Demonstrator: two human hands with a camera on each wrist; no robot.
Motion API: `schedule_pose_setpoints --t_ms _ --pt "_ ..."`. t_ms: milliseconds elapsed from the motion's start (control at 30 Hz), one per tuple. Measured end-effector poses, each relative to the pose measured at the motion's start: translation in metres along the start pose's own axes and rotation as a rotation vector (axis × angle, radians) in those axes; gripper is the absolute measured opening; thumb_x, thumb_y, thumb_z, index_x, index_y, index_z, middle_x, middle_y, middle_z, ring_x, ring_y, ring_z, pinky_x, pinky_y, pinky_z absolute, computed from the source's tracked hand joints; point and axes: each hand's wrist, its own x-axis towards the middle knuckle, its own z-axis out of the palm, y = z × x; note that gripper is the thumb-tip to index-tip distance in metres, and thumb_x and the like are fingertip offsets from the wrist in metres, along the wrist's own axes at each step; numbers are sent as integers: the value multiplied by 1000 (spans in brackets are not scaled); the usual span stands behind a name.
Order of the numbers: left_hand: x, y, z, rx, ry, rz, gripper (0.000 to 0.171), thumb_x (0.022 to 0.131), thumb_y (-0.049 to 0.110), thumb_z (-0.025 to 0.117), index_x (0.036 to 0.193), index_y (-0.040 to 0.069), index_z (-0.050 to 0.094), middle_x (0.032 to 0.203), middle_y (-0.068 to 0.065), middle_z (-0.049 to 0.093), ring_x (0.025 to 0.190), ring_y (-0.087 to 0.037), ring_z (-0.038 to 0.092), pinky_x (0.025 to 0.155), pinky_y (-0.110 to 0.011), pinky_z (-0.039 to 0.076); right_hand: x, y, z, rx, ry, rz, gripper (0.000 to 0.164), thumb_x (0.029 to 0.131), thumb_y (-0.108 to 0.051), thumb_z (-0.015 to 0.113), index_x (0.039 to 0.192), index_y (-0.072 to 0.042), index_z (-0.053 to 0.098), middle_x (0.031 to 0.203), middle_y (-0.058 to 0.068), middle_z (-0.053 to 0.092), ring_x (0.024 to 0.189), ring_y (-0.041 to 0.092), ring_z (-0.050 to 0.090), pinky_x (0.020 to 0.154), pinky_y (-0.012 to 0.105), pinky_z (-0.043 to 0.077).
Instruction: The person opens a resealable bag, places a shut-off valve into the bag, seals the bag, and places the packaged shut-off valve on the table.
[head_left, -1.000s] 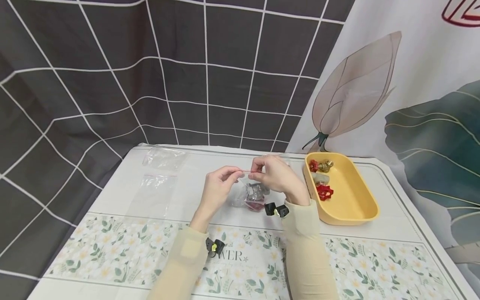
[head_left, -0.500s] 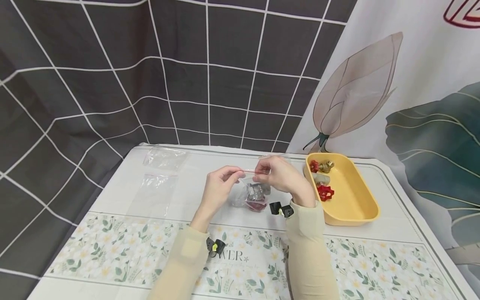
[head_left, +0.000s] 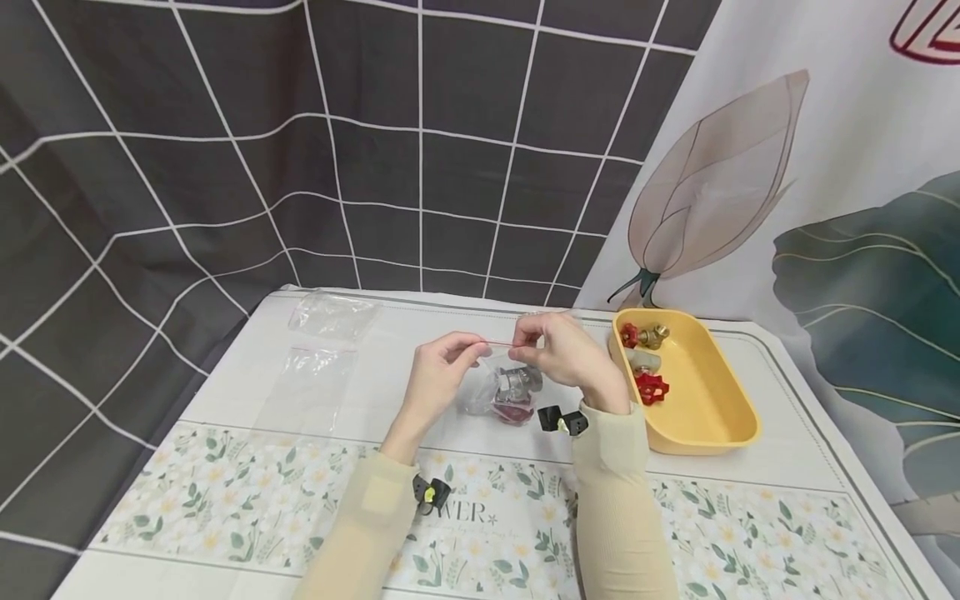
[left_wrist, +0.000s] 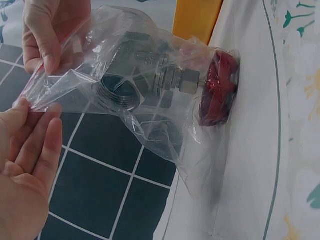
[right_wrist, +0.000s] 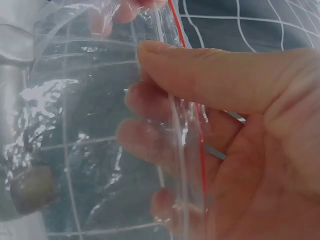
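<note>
A clear zip bag with a red line along its mouth hangs between my hands. Inside it is a grey metal valve with a red handwheel, low by the white table covering. At one end of the bag's mouth, my left hand pinches the plastic between thumb and fingers. My right hand pinches the same edge farther right; in the right wrist view its thumb lies over the plastic, with fingers behind. The red line runs taut between the two hands.
To the right stands a yellow tray holding a brass valve and another valve with a red handwheel. Two flat clear bags, one at the back and one nearer, lie on the left.
My right hand has shifted slightly right along the bag's mouth, lengthening the red line between the hands. My left hand stays nearly in place, still pinching the bag.
</note>
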Motion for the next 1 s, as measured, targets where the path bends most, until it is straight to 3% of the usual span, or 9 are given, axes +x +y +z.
schedule_pose_setpoints --t_ms 167,267,500,767,1000 --pt "0 0 0 15 8 -2 18 93 25 68 99 10 73 94 1 73 82 -23 69 74 -32 56 1 -4 -1 -92 -12 -7 15 84 -12 77 76 -18 67 69 -11 61 66 9 55 67 33 43" --pt "0 0 -1 9 10 -3 18 94 25 67 100 9 73 94 1 73 82 -26 69 74 -32 56 1 -7 -3 -121 -18 -8 10 84 -13 78 79 -16 70 70 -10 61 65 9 54 65 32 44" --pt "1 2 -1 -7 11 -16 17 93 21 67 100 6 73 94 -5 74 82 -27 69 75 -33 56 1 -12 -3 -107 -2 -22 6 84 -12 78 82 -14 73 74 -7 65 67 9 57 63 30 47" --pt "2 4 1 18 5 -45 15 93 9 66 100 -3 70 95 -16 72 85 -32 69 76 -31 55 1 -10 -1 -84 8 -59 17 83 -8 77 72 -18 68 72 -8 62 66 10 54 62 31 45" --pt "2 3 1 10 7 -40 16 93 16 67 99 3 72 92 -9 73 82 -24 69 75 -31 55 2 -4 0 -41 2 -35 13 84 -10 78 75 -15 69 71 -8 62 65 10 55 62 30 47"
